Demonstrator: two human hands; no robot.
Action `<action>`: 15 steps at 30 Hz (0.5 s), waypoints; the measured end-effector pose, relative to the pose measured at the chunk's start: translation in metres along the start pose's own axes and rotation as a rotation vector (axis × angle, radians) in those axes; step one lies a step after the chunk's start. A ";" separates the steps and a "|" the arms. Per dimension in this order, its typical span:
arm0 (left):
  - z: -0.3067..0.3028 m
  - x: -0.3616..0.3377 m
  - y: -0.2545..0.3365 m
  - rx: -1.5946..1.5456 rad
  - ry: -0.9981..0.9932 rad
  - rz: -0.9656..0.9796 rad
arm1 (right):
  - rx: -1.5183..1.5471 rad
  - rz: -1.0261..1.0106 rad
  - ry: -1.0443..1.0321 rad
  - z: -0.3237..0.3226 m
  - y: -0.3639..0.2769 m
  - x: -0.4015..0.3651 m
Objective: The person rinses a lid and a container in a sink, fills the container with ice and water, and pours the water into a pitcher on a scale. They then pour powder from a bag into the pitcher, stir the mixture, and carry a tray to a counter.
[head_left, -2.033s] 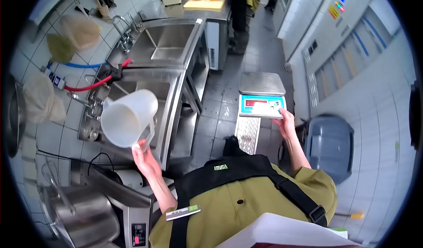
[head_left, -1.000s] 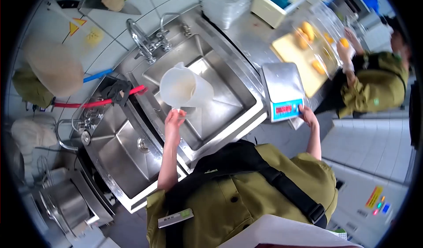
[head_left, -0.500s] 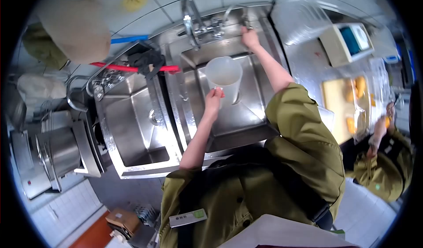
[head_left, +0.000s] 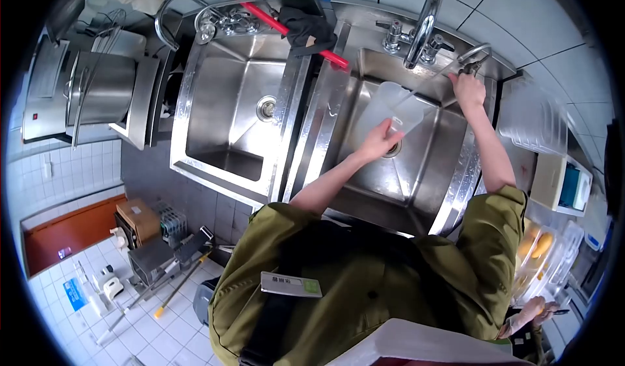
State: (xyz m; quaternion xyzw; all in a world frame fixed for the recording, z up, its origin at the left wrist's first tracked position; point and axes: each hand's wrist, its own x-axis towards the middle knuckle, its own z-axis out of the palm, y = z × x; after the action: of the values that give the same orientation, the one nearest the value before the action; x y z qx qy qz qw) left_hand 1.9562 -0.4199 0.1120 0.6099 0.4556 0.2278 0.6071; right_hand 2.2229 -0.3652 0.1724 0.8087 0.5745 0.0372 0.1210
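My left hand [head_left: 377,142] is closed on the side of a translucent plastic jug [head_left: 372,113], held tilted over the right-hand steel sink [head_left: 407,174]. At the sink's back right corner, my right hand [head_left: 469,93] is closed around a small metal tap [head_left: 470,68] with a thin curved spout. A thin clear streak, apparently water, runs from beside that tap toward the jug. Left of it stands a tall chrome faucet [head_left: 426,24] with two handles. What lies inside the jug is hard to make out.
A second sink [head_left: 224,115] adjoins on the left. A red pole [head_left: 260,16] and dark cloth [head_left: 309,29] lie across the divider. Stacked clear containers [head_left: 534,119] stand right, near a beige box [head_left: 548,180]. Beyond, a co-worker's hands [head_left: 534,309] are beside yellow produce [head_left: 541,244].
The view has swung right, so the sinks appear further left and lower. The jug is more tilted, and a clear streak now shows between it and the small tap.
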 end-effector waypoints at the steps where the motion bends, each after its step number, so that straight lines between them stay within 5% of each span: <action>1: 0.003 -0.003 -0.007 -0.108 0.017 0.090 | 0.016 -0.007 0.026 0.002 0.001 -0.004; 6: 0.001 -0.001 -0.020 0.104 -0.082 -0.077 | 0.197 0.042 0.083 0.022 0.016 0.002; 8: 0.005 -0.005 -0.035 -0.039 -0.111 0.080 | 0.328 0.221 0.178 0.051 0.034 0.004; 9: 0.005 -0.007 -0.034 -0.017 -0.101 0.115 | 0.759 0.317 0.148 0.055 0.045 -0.002; 10: 0.006 -0.010 -0.033 0.003 -0.091 0.150 | 1.491 0.511 -0.110 0.066 0.046 -0.007; 12: 0.000 -0.007 -0.009 -0.045 -0.051 0.080 | 1.160 0.398 0.045 0.006 0.030 -0.069; 13: 0.000 -0.006 0.008 -0.169 0.006 -0.023 | 1.264 0.324 0.065 -0.021 0.022 -0.115; 14: -0.006 0.010 -0.016 -0.240 0.025 -0.046 | 1.243 0.190 0.293 -0.032 0.011 -0.163; 15: -0.008 0.020 -0.020 -0.463 0.067 -0.188 | 1.516 0.135 0.185 -0.056 0.004 -0.221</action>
State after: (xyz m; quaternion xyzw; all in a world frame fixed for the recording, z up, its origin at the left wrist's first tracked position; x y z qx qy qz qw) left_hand 1.9536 -0.4025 0.0886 0.4017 0.4657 0.2888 0.7337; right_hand 2.1412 -0.5655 0.2449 0.6974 0.4001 -0.2923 -0.5178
